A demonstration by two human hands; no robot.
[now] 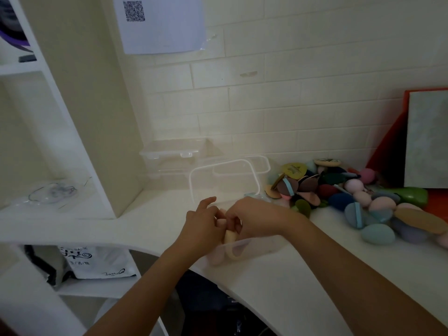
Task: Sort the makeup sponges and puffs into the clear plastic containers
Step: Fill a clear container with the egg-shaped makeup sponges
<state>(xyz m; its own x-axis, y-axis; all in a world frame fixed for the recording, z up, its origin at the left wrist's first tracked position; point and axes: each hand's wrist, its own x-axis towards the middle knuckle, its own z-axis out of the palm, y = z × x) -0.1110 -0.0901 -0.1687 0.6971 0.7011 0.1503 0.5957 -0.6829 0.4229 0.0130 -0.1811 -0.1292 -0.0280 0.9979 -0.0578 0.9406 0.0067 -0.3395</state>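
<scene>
A clear plastic container (264, 246) stands at the front edge of the white desk (278, 287). Over its near rim both hands meet on a cream puff (230, 237). My right hand (252, 218) has its fingers curled round the puff's top. My left hand (202, 223) touches the puff from the left with curled fingers, index finger pointing up. A second cream puff (234, 253) shows through the container's wall. A pile of coloured sponges and puffs (351, 197) lies to the right. A clear lid (224, 180) stands open behind the hands.
A closed clear box (173, 154) sits at the back by the tiled wall. A green object (409, 195) and a grey board in an orange frame (426, 139) stand at the far right. White shelves (55, 132) rise on the left, holding a plastic bag.
</scene>
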